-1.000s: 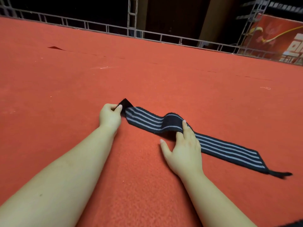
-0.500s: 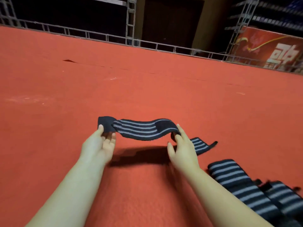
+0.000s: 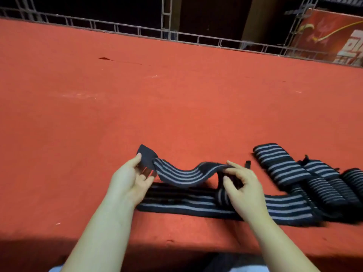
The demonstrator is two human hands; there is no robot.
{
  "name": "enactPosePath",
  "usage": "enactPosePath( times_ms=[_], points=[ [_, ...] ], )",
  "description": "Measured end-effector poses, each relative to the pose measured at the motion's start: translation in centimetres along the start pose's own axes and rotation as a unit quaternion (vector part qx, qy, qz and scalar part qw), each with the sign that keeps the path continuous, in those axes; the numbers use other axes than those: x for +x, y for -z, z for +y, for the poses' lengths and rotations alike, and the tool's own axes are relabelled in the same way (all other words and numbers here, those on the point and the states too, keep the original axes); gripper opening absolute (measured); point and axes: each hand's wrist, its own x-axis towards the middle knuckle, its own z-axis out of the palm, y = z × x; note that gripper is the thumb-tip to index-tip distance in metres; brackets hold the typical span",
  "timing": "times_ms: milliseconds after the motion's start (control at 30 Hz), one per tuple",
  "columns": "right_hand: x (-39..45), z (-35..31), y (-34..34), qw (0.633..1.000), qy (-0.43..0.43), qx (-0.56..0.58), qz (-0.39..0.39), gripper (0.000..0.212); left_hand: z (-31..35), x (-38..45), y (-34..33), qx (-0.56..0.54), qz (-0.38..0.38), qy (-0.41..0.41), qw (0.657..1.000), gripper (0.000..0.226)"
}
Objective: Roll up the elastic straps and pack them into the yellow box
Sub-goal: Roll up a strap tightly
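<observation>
A black elastic strap with grey stripes point(image 3: 182, 174) hangs in a wave above the red surface, held between both hands. My left hand point(image 3: 130, 180) pinches its plain black end between thumb and fingers. My right hand point(image 3: 242, 185) grips the strap's other part, fingers curled round a fold of it. Beneath them a second striped strap point(image 3: 196, 206) lies flat and stretched out. No yellow box is in view.
Several more striped straps point(image 3: 280, 165) lie piled at the right on the red felt surface point(image 3: 176, 105). A metal truss rail point(image 3: 196, 39) runs along the far edge, with a red banner point(image 3: 334, 36) at the back right. The near table edge is in shadow.
Both hands have lifted the strap off the felt and drawn it nearer, over another flat strap. The view has tilted down and right, bringing the strap pile into sight.
</observation>
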Motion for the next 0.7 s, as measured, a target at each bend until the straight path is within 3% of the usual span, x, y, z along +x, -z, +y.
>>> enactPosePath(
  times_ms=[67,267,333,433,500,567,700],
  points=[
    [-2.7,-0.8,-1.0,0.998,-0.033,0.022,-0.052,0.015,-0.1,-1.1,0.6,0.018,-0.04,0.016,0.999,0.015],
    [-2.2,-6.9,-1.1,0.994,0.012,0.05,-0.093,0.009,0.5,-2.3,2.0,0.041,-0.098,-0.012,0.994,0.016],
    [-0.9,-8.9,-1.6,0.987,0.019,0.05,-0.154,0.031,1.0,-2.9,2.2,0.062,-0.132,-0.037,0.989,0.017],
    [0.3,-10.7,-3.7,0.94,-0.009,0.038,-0.339,0.097,1.7,-3.1,2.8,0.068,-0.158,-0.048,0.984,0.017],
    [0.5,-10.6,-5.5,0.904,-0.025,0.022,-0.427,0.114,2.2,-2.9,3.6,0.069,-0.14,-0.057,0.986,0.015],
    [0.6,-10.2,-6.8,0.906,-0.024,0.02,-0.421,0.111,2.9,-2.3,4.9,0.129,-0.095,-0.081,0.984,0.013],
    [1.4,-9.6,-7.8,0.929,0.024,-0.015,-0.369,0.104,3.7,-0.8,7.3,0.341,-0.007,-0.136,0.93,0.013]
  ],
)
